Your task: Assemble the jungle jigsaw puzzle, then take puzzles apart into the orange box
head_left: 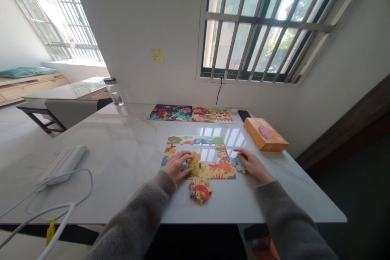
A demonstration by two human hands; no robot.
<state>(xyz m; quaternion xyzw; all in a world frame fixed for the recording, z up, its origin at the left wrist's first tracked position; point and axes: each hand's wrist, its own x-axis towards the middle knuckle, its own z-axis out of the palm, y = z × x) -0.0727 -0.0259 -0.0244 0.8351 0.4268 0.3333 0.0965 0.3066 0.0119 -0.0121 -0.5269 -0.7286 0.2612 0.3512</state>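
A jigsaw puzzle lies on the table with its border joined and a gap in the middle. My left hand rests over its left side, thumb and fingers apart around yellow puzzle pieces. To the right of the puzzle, my right hand reaches over a few loose bluish puzzle pieces. Its index finger is stretched out, while other fingertips touch the pieces; the lower fingers are partly hidden. Below the puzzle's near edge sits a small pile of loose pieces, with a red and orange animal face on top.
Two colourful pictures lie by the wall. At the right stand an orange box and a black phone. A water bottle is at the back left; a white power strip with cables lies at the left.
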